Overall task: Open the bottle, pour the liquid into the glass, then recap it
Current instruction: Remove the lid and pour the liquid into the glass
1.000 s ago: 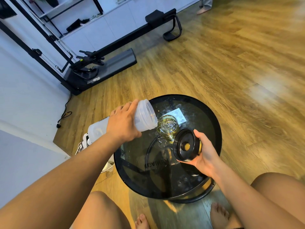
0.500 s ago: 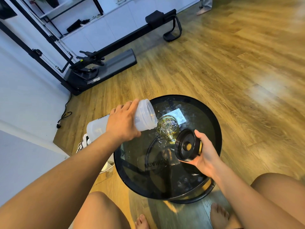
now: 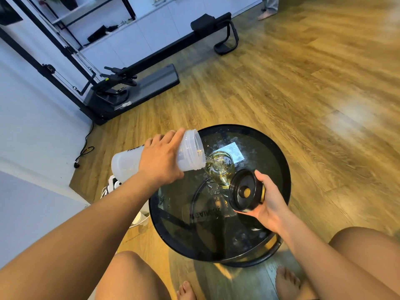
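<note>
Left hand (image 3: 161,164) grips bottle (image 3: 190,151), axis near-horizontal, mouth right over glass (image 3: 219,167); right hand (image 3: 267,199) clasps cap (image 3: 244,191) (just beside glass), nearer for recapping.

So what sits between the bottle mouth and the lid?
In the head view, only the glass stands between the bottle mouth and the lid, catching the stream.

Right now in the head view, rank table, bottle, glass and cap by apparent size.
1. Table, by far the largest.
2. Bottle, partly covered by the left hand.
3. Cap and glass look alike; the cap sits nearer the camera, so no ranking.
</note>
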A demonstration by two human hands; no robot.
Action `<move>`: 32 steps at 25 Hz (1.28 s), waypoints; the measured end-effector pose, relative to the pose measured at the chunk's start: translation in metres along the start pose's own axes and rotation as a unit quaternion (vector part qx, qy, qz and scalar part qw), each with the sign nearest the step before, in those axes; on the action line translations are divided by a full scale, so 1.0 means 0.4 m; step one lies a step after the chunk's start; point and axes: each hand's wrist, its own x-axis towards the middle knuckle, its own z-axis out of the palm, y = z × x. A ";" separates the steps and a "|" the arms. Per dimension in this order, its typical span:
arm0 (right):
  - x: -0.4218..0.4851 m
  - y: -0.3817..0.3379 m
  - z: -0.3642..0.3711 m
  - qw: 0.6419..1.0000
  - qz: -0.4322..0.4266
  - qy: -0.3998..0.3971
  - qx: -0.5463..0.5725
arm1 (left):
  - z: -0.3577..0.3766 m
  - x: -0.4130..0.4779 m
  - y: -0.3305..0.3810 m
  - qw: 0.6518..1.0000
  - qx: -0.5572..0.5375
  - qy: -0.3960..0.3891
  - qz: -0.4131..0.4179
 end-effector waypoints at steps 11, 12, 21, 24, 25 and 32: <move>-0.010 -0.002 0.005 1.000 -0.002 -0.001 -0.004 | 0.000 0.008 -0.003 0.997 0.045 0.041 0.037; -0.011 -0.002 0.006 1.000 -0.002 -0.001 -0.005 | 0.000 0.010 -0.002 0.997 0.050 0.050 0.043; -0.024 -0.006 0.009 1.000 -0.006 0.002 -0.016 | -0.022 0.039 0.013 0.972 0.157 0.111 0.139; -0.028 -0.006 0.009 1.000 -0.005 0.005 -0.016 | -0.035 0.041 0.025 0.960 0.189 0.109 0.176; -0.030 -0.007 0.010 1.000 -0.004 0.005 -0.015 | -0.038 0.042 0.026 0.956 0.197 0.110 0.190; -0.058 -0.017 0.016 0.994 -0.034 0.015 -0.100 | -0.024 0.058 0.041 0.938 0.221 0.129 0.235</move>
